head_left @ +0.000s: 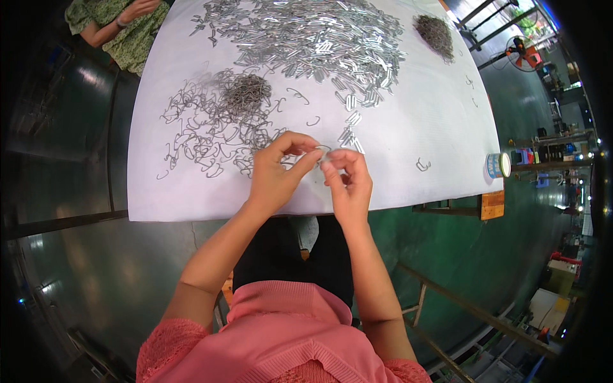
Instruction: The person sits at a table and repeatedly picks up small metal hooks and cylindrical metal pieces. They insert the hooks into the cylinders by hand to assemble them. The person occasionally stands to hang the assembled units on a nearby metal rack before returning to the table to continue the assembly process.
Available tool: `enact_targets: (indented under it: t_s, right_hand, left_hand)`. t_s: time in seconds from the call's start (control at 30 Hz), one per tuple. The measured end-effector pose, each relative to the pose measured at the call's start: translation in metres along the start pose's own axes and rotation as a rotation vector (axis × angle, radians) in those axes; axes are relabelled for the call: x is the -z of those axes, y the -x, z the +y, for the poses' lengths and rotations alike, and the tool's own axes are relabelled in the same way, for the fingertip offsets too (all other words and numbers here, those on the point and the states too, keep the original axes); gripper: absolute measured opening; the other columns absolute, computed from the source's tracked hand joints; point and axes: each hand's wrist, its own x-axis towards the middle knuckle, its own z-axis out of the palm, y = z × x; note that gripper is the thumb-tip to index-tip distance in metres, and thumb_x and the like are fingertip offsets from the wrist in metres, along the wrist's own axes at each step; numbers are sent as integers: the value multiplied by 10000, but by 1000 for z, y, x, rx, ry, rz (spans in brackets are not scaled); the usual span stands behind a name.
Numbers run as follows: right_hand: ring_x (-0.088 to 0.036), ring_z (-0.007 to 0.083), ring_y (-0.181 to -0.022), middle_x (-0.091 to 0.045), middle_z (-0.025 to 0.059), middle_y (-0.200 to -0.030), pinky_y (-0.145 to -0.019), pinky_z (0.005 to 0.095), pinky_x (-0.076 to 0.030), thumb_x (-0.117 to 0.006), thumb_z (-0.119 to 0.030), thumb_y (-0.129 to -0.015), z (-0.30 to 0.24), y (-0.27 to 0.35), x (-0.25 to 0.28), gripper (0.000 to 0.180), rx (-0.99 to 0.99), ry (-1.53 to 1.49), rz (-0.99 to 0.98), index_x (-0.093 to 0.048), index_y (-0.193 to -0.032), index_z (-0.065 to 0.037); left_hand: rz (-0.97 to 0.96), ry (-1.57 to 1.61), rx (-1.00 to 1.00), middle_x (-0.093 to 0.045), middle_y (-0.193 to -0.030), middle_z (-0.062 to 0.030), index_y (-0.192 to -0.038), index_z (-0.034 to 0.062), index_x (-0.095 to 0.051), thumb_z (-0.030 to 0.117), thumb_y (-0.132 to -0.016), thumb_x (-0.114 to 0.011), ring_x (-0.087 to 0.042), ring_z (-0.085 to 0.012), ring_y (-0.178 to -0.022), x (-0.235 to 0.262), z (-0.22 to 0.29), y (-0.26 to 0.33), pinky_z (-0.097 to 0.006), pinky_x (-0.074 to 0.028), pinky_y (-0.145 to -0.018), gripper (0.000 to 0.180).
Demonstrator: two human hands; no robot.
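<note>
white table top (434,121) carries heaps of bent grey wire hooks (217,121) and shiny flat metal clips (313,38); left hand (276,173) and right hand (348,180) pinch one small metal clip (321,150) together.

Labelled can (497,165): small, round, lying on its side at the right edge of the white table (440,127); blue and white printed wrap, pale end facing right. Box (560,276): yellowish-green, on the floor at far right. Flat carton (546,304): pale, rectangular, just below the box.
</note>
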Motion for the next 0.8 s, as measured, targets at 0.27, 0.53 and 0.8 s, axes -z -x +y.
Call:
enact_targets:
  t_s: [0.27,0.53,0.8]
  right_hand:
    - [-651,246,-792,-676,91,-883,-694,350,-497,-693,-177,-795,44,-144,-40,129,17,562,-229,-680,-870,-72]
    - [-658,270,-840,-687,103,-879,-742,395,-505,-693,-239,-797,41,-171,-67,176,-54,1109,-443,-686,-868,-78]
    - [-644,242,-715,-677,118,-791,-673,346,-502,-655,-130,-814,38,-114,-8,130,-126,414,-317,-641,-871,-14]
  left_hand:
    - [246,-91,-94,-667,-876,-37,-907,21,-639,59,-811,-695,-565,-99,-778,65,0,4,-251,-457,-747,117]
    - [269,-41,-45,-664,-904,-37,-930,19,-636,44,-818,-684,-563,-90,-774,87,5,18,-241,-452,-724,124]
    - [117,9,-42,-660,-882,-32,-950,34,-642,32,-827,-667,-588,-84,-785,53,-5,26,-235,-459,-700,125]
